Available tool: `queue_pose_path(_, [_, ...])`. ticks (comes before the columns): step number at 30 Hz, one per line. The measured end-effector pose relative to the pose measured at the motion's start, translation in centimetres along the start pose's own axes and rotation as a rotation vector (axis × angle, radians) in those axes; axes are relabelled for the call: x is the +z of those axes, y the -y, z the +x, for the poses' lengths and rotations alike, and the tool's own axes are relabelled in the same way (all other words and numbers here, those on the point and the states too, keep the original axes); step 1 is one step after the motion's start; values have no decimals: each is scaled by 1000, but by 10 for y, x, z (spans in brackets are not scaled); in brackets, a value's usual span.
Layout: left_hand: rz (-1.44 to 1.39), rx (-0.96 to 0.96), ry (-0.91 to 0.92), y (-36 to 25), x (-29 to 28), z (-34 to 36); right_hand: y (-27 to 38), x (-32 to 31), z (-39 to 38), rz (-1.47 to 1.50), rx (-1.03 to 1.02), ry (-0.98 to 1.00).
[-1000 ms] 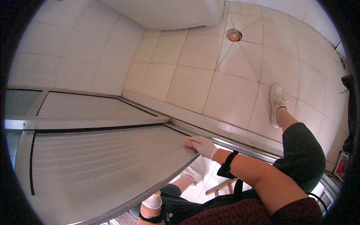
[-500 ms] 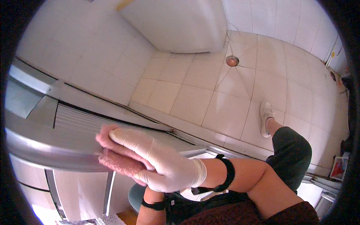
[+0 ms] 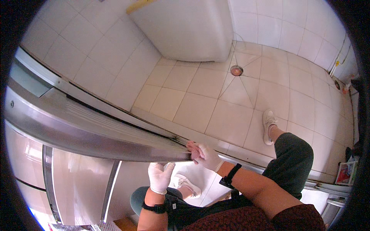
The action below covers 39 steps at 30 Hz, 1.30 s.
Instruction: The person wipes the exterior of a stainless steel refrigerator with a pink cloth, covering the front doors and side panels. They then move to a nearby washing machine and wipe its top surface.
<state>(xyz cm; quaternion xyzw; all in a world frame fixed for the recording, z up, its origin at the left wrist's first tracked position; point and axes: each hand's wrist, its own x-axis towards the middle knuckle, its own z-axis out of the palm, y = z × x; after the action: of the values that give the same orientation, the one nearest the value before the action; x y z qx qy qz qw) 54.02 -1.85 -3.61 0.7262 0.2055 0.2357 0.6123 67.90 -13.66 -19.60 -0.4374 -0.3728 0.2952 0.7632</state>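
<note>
My right hand (image 3: 210,158), in a white glove, is closed on a pink cloth (image 3: 195,151). It presses the cloth around the right end of a door's metal frame (image 3: 127,148). The door's ribbed panel (image 3: 104,117) lies just beyond that frame. My left hand (image 3: 160,179), also gloved in white, is raised under the near edge of the frame. Its thumb stands apart from the fingers, and it holds nothing that I can see. The frame's edge meets its fingertips, so their ends are partly hidden.
Beyond the door sill (image 3: 227,148) lies a beige tiled floor (image 3: 227,119) with a round drain (image 3: 236,70). A large white appliance (image 3: 189,30) stands against the tiled wall. My right foot in a white shoe (image 3: 268,125) is across the sill; the other shoe (image 3: 186,185) is on the near side.
My right hand has moved right along the door frame with the pink cloth, to its end. My left hand, hidden before, now shows under the frame. The view has shifted slightly.
</note>
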Motion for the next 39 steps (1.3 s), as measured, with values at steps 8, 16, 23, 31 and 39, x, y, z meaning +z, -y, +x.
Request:
queue_pose_path(8, [33, 13, 22, -6, 2, 1, 69, 21, 33, -229, -24, 46])
queue_pose_path(16, [62, 40, 72, -2, -1, 2, 243, 92, 127, -327, -670, 15])
queue_pose_path(23, [0, -1, 76, -1, -6, 2, 160, 57, 82, -364, -415, 65])
queue_pose_path(31, [-7, -18, 65, 8, -11, 0, -18, -3, 12, -409, -183, -77])
queue_pose_path(39, [-47, -7, 63, 5, -7, 3, 94, 21, 36, -446, -51, 50])
